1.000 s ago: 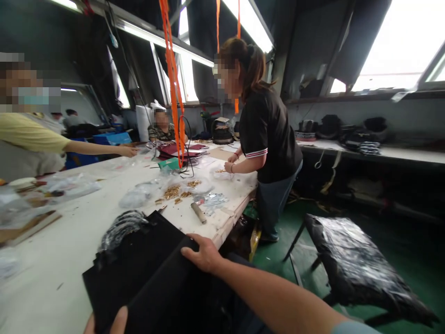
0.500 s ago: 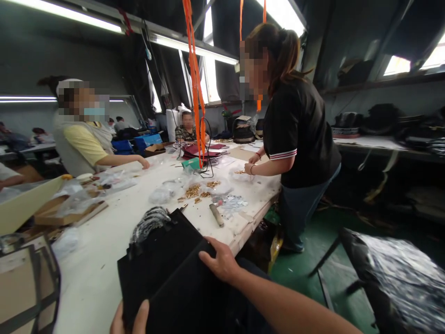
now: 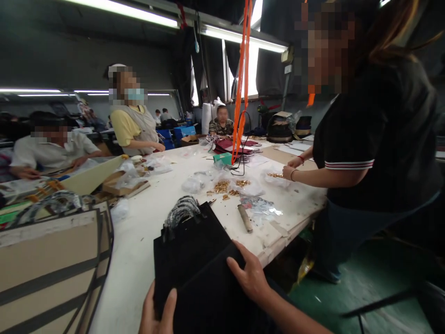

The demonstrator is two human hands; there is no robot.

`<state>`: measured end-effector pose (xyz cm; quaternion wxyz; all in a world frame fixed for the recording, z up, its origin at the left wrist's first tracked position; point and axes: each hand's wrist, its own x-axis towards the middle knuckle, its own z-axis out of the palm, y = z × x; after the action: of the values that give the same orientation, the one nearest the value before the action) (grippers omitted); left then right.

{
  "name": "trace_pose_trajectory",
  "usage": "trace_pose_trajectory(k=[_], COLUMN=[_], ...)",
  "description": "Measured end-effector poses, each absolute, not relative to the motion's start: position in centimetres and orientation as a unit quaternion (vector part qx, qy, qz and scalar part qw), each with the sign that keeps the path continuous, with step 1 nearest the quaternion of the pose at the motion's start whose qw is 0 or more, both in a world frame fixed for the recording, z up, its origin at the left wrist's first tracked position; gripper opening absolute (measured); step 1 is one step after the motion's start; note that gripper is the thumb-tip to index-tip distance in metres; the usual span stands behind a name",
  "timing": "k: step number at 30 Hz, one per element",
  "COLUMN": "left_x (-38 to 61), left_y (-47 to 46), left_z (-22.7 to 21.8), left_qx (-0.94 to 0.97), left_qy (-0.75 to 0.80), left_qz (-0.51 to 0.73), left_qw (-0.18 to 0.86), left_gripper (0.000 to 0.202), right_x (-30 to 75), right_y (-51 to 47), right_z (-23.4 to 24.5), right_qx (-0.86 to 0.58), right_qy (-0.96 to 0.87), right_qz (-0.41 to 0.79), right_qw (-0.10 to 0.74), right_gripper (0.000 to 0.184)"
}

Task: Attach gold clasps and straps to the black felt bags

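Note:
Both of my hands grip a black bag panel (image 3: 208,301) at the table's near edge. My left hand (image 3: 158,311) pinches its left side, thumb on top. My right hand (image 3: 252,273) holds the upper right corner, thumb on the face and fingers behind. Beneath it, more black panels (image 3: 191,248) lie on the table. Curved handles (image 3: 182,211) wrapped in clear film stick up from their far edge. What the fingers do under the panel is hidden.
Gold metal fittings (image 3: 222,187) lie in plastic bags mid-table, near a worn cylindrical rod (image 3: 245,219). Beige panels with black straps (image 3: 45,269) stand at left. Orange cords (image 3: 242,83) hang overhead. A co-worker in black (image 3: 368,125) leans over the table's right side; others sit or stand beyond.
The view has swung left, so the scene sits further right and the beige panels show more fully. Both hands keep hold of the black bag panel.

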<state>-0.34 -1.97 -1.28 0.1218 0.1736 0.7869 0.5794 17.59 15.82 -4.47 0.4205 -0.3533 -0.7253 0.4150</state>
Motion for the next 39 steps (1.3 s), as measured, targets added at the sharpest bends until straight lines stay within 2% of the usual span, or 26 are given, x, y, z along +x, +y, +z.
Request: trace_pose_trajectory(k=[5,28,34,39], left_x=[0.1,-0.2,-0.2,-0.4], left_y=[-2.2,-2.4,-2.4,-2.3], left_z=[-2.0,-3.1,-2.8,-2.5], left_qx=[0.194,0.213,0.196,0.202], left_qy=[0.772,0.754,0.770,0.760], left_qz=[0.598,0.616,0.600,0.610], left_qw=[0.093,0.079,0.089,0.097], left_gripper=[0.081,0.076,0.085,0.083], right_x=[17.8,18.3,18.4,18.0], right_y=[15.8,15.7,15.8,15.7], right_z=[-5.0,-4.0,-4.0,-4.3], right_qx=[-0.369,-0.363,-0.359,-0.363], right_qy=[-0.730,-0.731,-0.738,-0.737], right_qz=[0.398,0.431,0.427,0.416], right_qw=[0.415,0.385,0.379,0.390], right_gripper=[0.062,0.064,0.065,0.062])
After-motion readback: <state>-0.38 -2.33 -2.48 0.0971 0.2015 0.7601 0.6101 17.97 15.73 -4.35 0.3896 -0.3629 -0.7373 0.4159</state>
